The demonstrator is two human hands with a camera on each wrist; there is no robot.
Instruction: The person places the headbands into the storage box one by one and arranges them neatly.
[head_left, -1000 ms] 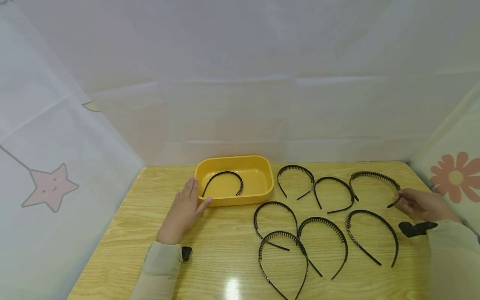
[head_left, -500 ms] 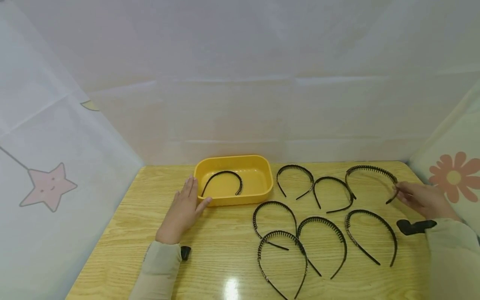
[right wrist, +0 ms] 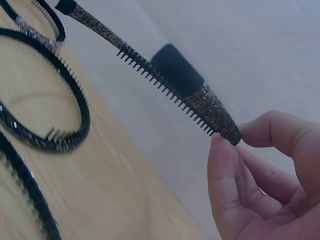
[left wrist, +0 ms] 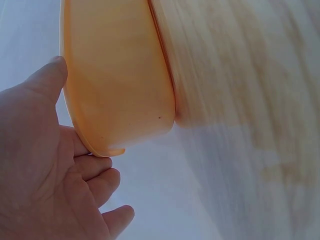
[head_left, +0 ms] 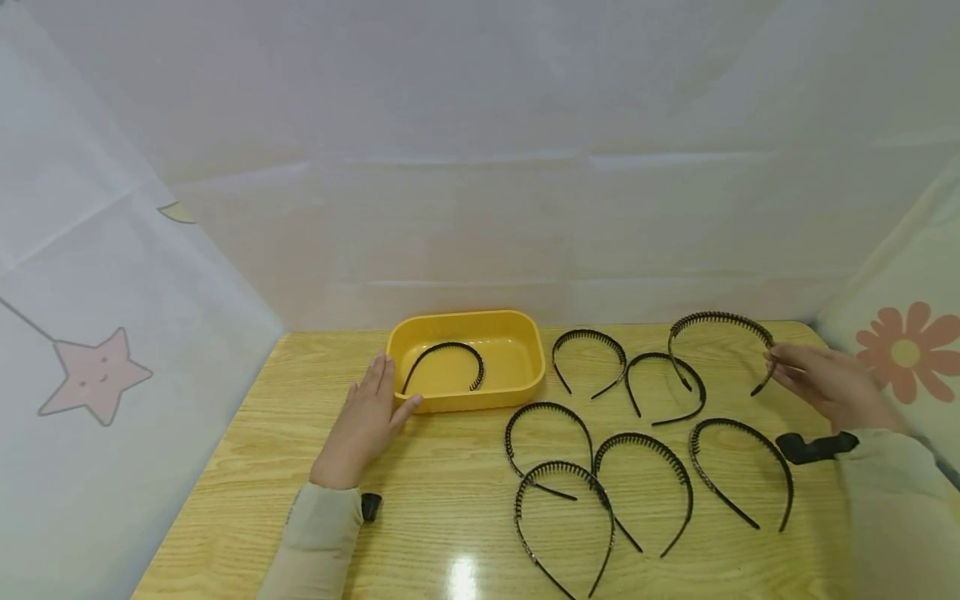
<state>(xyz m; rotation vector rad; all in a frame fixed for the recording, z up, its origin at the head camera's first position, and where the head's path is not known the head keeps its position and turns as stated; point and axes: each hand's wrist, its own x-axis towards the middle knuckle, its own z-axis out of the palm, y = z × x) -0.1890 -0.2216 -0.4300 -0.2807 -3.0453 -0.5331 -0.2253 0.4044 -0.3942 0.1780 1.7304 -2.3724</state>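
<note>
My right hand [head_left: 836, 383] pinches one leg of a black, toothed headband [head_left: 720, 317] between thumb and fingers, above the table at the back right. In the right wrist view, glitter covers this headband near the fingertips [right wrist: 224, 155]. My left hand [head_left: 358, 433] rests against the left end of a yellow plastic box [head_left: 465, 404], fingers along its side and thumb at the front. The left wrist view shows the thumb touching the box rim. One black headband [head_left: 450, 344] lies inside the box.
Several more black headbands lie on the wooden table [head_left: 420, 533], including one beside the box [head_left: 588, 334] and one near the right sleeve [head_left: 738, 423]. Some at the front overlap. A white cloth wall [head_left: 480, 208] stands behind the table, with patterned cloth on both sides.
My right hand has lifted the headband off the table at the back right and carried it slightly left and up. My left hand stays at the box.
</note>
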